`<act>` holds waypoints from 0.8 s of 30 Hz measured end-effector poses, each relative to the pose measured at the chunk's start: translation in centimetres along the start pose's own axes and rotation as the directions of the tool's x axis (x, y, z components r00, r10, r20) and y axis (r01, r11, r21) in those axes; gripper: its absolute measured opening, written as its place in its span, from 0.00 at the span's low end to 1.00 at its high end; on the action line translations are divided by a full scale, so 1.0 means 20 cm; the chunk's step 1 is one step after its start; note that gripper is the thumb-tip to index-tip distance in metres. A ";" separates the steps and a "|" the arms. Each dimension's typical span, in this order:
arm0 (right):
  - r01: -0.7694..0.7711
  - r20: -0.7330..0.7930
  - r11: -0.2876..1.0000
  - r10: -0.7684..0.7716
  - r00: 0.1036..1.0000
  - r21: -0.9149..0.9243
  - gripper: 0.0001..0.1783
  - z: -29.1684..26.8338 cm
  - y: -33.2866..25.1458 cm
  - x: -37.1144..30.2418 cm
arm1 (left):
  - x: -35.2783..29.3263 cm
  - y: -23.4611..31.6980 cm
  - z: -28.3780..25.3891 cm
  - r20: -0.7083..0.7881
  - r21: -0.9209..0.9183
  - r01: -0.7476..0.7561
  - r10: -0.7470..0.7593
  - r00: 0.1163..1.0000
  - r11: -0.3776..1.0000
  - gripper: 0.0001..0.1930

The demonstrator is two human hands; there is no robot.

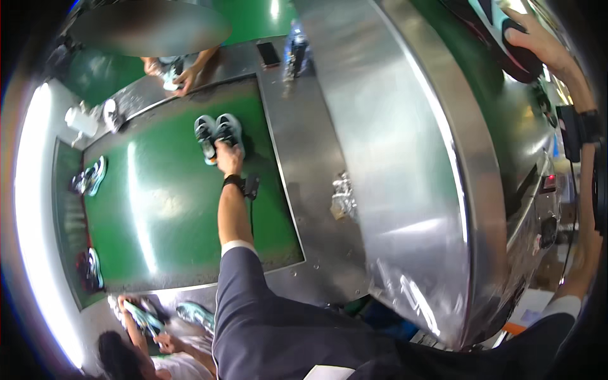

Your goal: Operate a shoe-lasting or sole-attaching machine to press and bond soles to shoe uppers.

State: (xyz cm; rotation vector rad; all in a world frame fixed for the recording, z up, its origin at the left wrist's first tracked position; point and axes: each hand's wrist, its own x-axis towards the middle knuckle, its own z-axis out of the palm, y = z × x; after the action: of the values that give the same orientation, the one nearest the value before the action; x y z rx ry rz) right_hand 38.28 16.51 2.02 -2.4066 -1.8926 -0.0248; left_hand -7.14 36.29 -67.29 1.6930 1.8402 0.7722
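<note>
A pair of grey-white and black sneakers stands side by side on a green conveyor belt (183,209), toes pointing away from me. My left hand (229,157) reaches forward and is closed at the heel end of the right sneaker (228,128). Close beside it is the left sneaker (204,131). At the upper right, my raised right hand (538,41) grips a dark sneaker (506,54) with a light teal part and a pinkish edge. The picture rim cuts off part of that sneaker. Dark straps with small devices circle both wrists.
A rounded metal housing (392,145) rises right of the belt. On the metal border lie a phone (268,54), a clear bottle (296,50) and crumpled plastic (342,196). Other sneakers (97,175) sit at the belt's far left. Two co-workers handle shoes at the belt's sides.
</note>
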 end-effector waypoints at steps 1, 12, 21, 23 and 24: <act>-0.136 0.302 0.980 0.087 0.949 0.143 0.54 0.06 -0.29 0.04 | 0.03 -0.14 0.02 -0.148 0.147 -0.069 0.092 0.985 0.987 0.34; 0.293 -0.671 0.930 -0.363 0.647 -0.221 0.35 0.00 -0.10 -0.58 | -1.40 0.56 -0.55 0.836 -0.501 0.331 0.349 0.423 0.800 0.27; -0.015 -0.813 0.938 -0.291 0.503 -0.345 0.40 0.24 -0.14 -2.30 | -2.50 1.98 -1.04 0.342 0.090 0.795 0.731 -0.590 0.600 0.52; -0.170 -0.701 0.902 -0.179 0.691 -0.398 0.30 0.30 -0.29 -2.78 | -2.68 2.12 -1.05 0.218 0.122 0.724 0.693 -0.687 0.679 0.48; -0.241 -0.722 0.881 -0.148 0.676 -0.407 0.30 0.31 -0.37 -3.01 | -2.80 2.17 -1.08 0.132 0.177 0.666 0.653 -0.745 0.724 0.46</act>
State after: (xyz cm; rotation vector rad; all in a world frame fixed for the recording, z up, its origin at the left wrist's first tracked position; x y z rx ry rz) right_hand 16.64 -39.64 -7.49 -2.1247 -1.5029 -1.3990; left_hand 12.63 -18.41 -21.44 0.2466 -0.5288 -0.7422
